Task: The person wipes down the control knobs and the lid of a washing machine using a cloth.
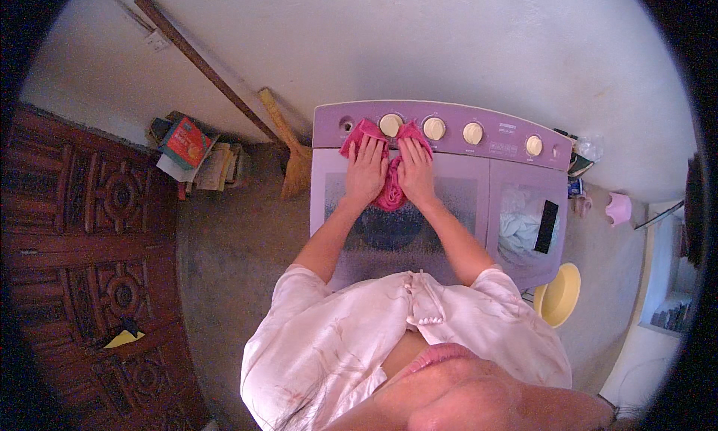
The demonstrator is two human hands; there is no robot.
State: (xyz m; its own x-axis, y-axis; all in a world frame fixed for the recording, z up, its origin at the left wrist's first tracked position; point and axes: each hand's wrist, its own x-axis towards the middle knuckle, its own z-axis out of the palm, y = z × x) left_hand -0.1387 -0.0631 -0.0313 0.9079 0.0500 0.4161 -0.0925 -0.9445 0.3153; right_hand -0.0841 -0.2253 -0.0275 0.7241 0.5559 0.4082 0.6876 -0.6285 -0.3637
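Pink cloth (390, 193) lies upper centre on the washer (449, 206) (purple, twin-tub), below the dials (434, 129). Left hand (366, 170) and right hand (416, 172) press flat on it, fingers extended, side by side.

The pink cloth (390, 178) looks soft and fuzzy — matt. It lies on the washing machine (449, 199), made of smooth purple plastic with a see-through lid and shiny cream knobs (434, 128). The door (90, 244) is dark carved wood. The broom (288, 143) is dry straw. The yellow basin (559, 294) is smooth plastic — the floor (232, 244) looks rough and dull.
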